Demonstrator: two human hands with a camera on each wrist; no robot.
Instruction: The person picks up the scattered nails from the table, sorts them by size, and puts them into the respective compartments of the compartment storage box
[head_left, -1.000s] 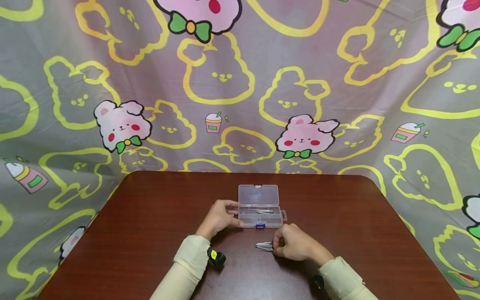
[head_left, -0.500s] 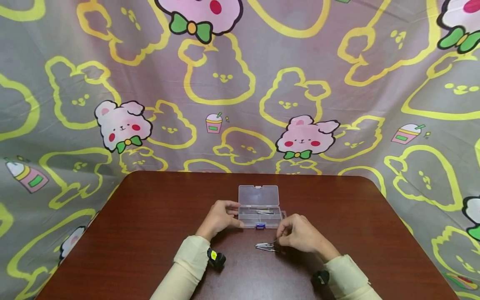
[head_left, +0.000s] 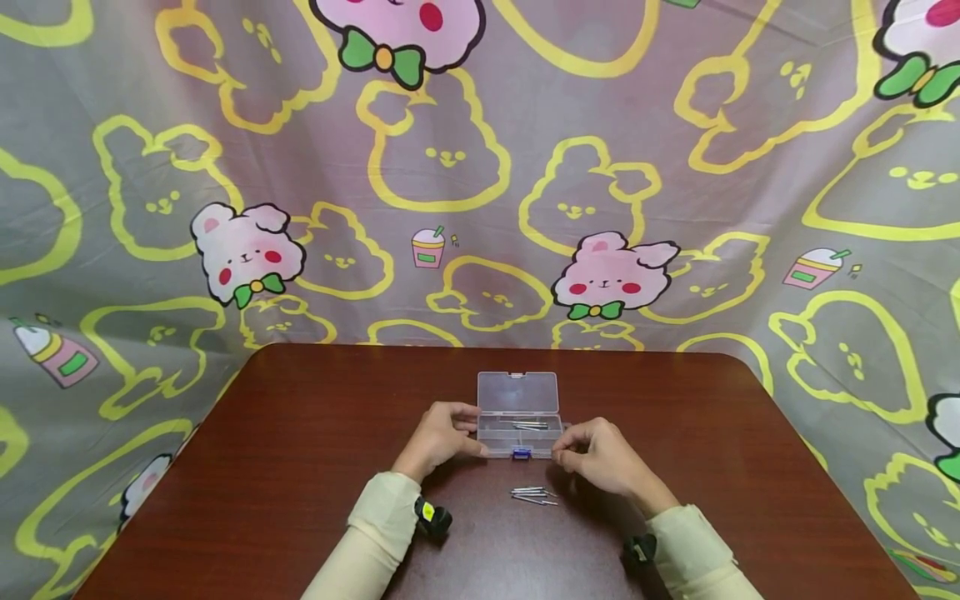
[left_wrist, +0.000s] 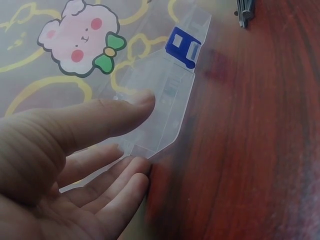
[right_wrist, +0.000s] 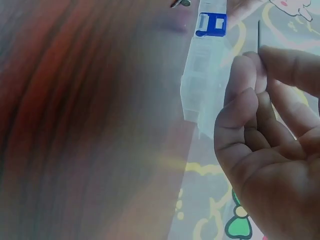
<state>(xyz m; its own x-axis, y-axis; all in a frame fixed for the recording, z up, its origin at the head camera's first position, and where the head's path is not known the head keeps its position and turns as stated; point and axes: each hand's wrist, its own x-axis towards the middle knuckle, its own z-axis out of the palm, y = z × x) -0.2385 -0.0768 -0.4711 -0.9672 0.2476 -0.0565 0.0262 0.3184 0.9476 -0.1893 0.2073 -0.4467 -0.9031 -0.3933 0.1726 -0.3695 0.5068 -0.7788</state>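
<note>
A clear plastic compartment box (head_left: 498,446) with a blue latch (head_left: 521,452) lies with its lid (head_left: 517,392) raised. Several thin metal rods (head_left: 531,426) lie in its rear compartment. My left hand (head_left: 442,433) holds the box's left end, thumb at the front corner and fingers along the side. At the front right corner, my right hand (head_left: 600,457) pinches one thin metal rod (right_wrist: 259,35) between thumb and fingertips, its end pointing up in the right wrist view. More rods (head_left: 531,494) lie in a small loose pile on the table before the box.
The brown wooden table (head_left: 315,433) extends around the box on all sides. Behind it hangs a grey curtain (head_left: 480,233) with cartoon rabbits. Each wrist carries a small black camera, such as the left one (head_left: 435,517).
My right hand has lifted a rod from the pile and moved up and away to the box's front right corner. The left hand stays at the box's left end.
</note>
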